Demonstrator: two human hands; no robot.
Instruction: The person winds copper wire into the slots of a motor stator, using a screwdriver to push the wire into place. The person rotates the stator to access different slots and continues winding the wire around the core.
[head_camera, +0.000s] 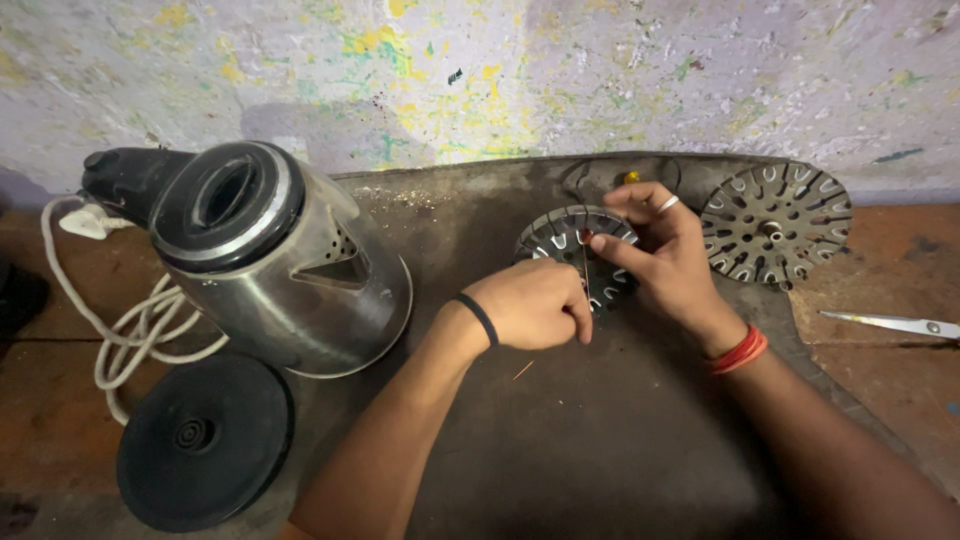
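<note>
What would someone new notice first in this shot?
Probably the two hands meeting at centre: the left hand and right hand work on a slotted metal disc. Next, the steel kettle lying tipped at left, above its round black base.

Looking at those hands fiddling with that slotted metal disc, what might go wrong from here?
The thin wire pinched between the left hand and right hand looks fine enough to kink or snap if pulled hard against the slotted metal disc. The disc's slot edges may nick fingertips. The kettle lies tipped on its side close to the left forearm, so an elbow nudge might roll it.
</note>
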